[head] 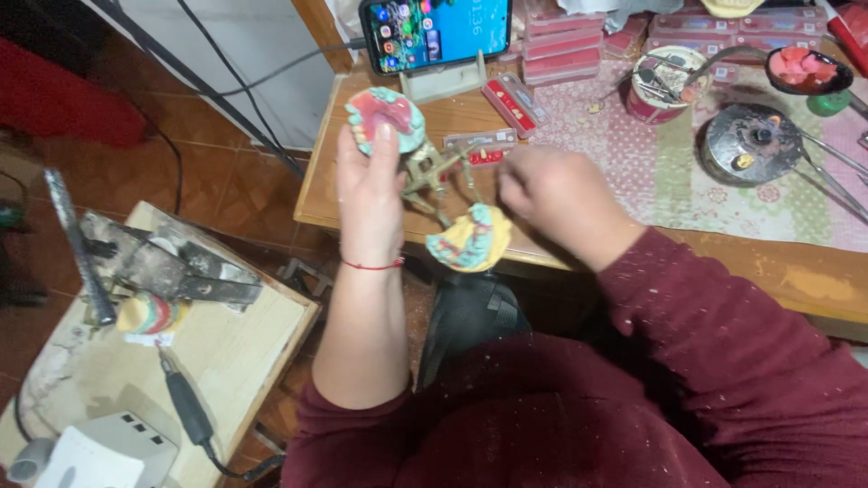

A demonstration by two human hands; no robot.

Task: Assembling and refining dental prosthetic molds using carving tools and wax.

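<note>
Pink wax teeth already line the hinged dental model (425, 172) we grip in our left hand (369, 194), while our blurred right hand (551, 194), its clasp unclear, works its lower cast (470, 239).

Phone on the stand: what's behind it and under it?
Under the phone, a pale stand sits on the wooden table. A dark cable runs off its left end. Behind it, stacked pink boxes show to the right; anything directly behind is covered.

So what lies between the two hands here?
In the head view, a brass-coloured hinged metal frame joining the two dental casts sits between the left hand and right hand.
</note>
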